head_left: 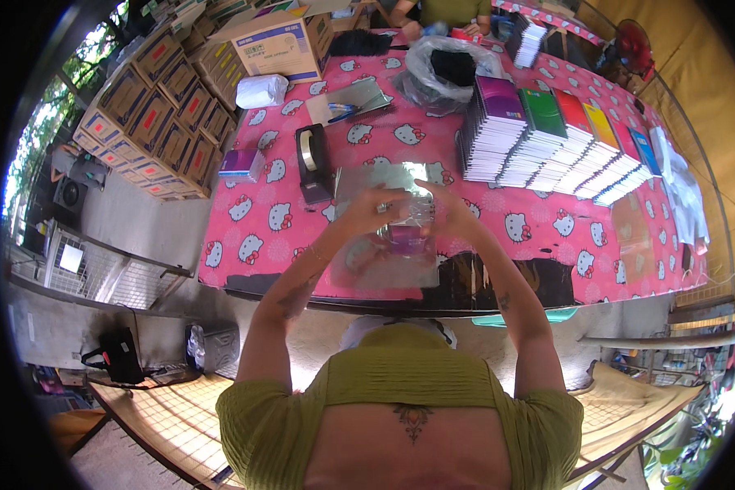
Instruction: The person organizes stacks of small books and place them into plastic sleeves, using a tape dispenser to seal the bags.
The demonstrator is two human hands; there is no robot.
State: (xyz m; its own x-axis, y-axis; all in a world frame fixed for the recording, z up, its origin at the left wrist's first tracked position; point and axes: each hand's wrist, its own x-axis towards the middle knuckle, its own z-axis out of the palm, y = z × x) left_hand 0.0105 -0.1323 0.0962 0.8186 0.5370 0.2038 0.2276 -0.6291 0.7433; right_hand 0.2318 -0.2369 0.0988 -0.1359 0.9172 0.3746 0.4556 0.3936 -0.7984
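In front of me lies a purple notebook pack (408, 242) with shiny clear plastic wrap (417, 211) around it. It rests on a see-through sheet (359, 273) spread over the pink tablecloth. My left hand (380, 209) is at the pack's left side, its fingers bent and closed on the wrap. My right hand (454, 216) is at the right side of the wrap, one finger pointing toward the left hand. Motion blurs its fingers, so its grip is unclear. Just left of the sheet stands a black tape dispenser (313, 163) with a roll of tape.
Tall stacks of spiral notebooks (539, 139) stand at the right. A small notebook stack (241, 166) sits at the left. Behind are a clear plastic bag (416, 86), a carton (278, 51) and scissors (343, 109). Another person (445, 16) is across the table.
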